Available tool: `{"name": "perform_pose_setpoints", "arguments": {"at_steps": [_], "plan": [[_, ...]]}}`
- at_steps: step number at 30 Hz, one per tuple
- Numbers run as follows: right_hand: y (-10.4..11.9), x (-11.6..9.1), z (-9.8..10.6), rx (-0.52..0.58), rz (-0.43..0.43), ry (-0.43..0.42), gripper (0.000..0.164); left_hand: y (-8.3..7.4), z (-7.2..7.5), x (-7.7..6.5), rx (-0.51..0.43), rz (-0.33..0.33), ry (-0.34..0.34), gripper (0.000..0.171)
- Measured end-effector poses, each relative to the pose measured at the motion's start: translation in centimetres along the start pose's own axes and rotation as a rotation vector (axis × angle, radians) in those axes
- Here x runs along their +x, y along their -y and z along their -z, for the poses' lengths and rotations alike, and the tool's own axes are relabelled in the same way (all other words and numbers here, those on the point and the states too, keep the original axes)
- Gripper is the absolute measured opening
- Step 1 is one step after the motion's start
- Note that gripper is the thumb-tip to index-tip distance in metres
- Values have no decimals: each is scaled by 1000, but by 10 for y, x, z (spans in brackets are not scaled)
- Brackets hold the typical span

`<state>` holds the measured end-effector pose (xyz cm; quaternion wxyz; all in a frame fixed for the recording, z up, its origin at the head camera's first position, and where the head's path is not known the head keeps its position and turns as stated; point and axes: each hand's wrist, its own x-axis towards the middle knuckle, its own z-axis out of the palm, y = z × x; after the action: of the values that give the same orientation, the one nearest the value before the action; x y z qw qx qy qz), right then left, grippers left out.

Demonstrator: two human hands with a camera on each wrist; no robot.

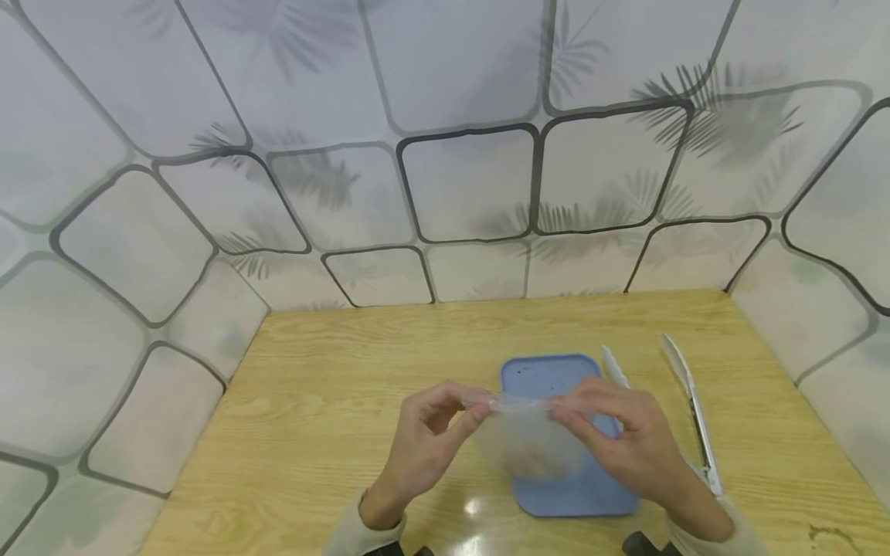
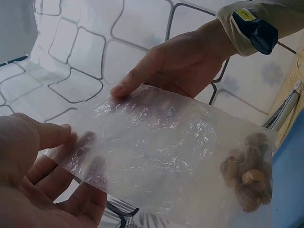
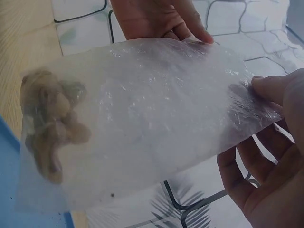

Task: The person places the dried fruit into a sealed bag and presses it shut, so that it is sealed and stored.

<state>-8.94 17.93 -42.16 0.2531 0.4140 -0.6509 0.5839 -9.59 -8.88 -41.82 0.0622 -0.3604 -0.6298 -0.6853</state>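
Note:
A translucent plastic bag [image 1: 524,440] hangs between both hands, with several brown, knobbly lumps [image 2: 249,173] gathered at its bottom; their kind is hard to tell. My left hand [image 1: 426,444] pinches one upper corner of the bag between thumb and fingers. At the other upper corner, my right hand [image 1: 629,436] pinches it the same way. The wrist views show the thumbs on one face of the bag and fingers behind it, blurred through the plastic. Beneath the bag lies a blue tray [image 1: 573,498], partly covered from sight, with small dark specks on it.
Metal tongs [image 1: 698,421] lie spread to the right of the tray, one arm partly behind my right hand. Wood-grain tabletop [image 1: 334,401] extends to the left. A patterned wall covering [image 1: 466,185] encloses the table's back and sides.

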Motion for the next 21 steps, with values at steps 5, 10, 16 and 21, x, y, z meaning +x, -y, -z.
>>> {"name": "perform_pose_setpoints", "arguments": {"at_steps": [5, 10, 16, 21], "plan": [[-2, -2, -5, -36, -16, -10, 26, 1, -5, -2, 44, 33, 48, 14], [1, -4, -9, -109, -74, 5, 36, 3, -9, -2, 79, -2, 27, 13], [2, -3, -13, -149, -88, -9, 39, 6, -14, -2, 197, -107, -19, 15], [1, -4, -12, -102, -92, -7, 38, 7, -16, -3, 145, -123, -32, 16]]}}
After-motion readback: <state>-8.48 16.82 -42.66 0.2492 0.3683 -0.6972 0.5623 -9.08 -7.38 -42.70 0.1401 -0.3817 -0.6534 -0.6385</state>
